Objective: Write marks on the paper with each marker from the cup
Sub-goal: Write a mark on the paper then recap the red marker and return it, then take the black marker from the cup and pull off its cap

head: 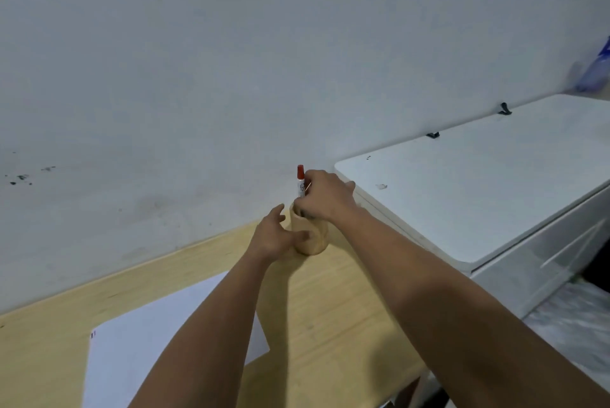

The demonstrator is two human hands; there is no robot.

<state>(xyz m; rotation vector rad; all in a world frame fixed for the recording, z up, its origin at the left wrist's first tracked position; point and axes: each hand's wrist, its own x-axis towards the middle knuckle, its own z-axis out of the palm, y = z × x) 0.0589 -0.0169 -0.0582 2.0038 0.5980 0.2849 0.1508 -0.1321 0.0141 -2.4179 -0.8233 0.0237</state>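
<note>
A tan cup (312, 239) stands at the far end of the wooden table (336, 302), close to the wall. A marker with a red cap (300, 181) sticks upright out of the cup. My right hand (325, 196) hovers over the cup's mouth with its fingertips pinched on that marker's white barrel. My left hand (274, 236) wraps the cup's left side, thumb across its front. A white sheet of paper (142, 335) lies nearer to me on the left, with small dark marks at its near-left corner. My arms hide part of the sheet.
A white chest-like unit (478, 196) with a flat lid stands right of the table, its corner near the cup. The pale wall (231, 77) runs just behind the cup. A blue and white bag (597, 70) sits far right.
</note>
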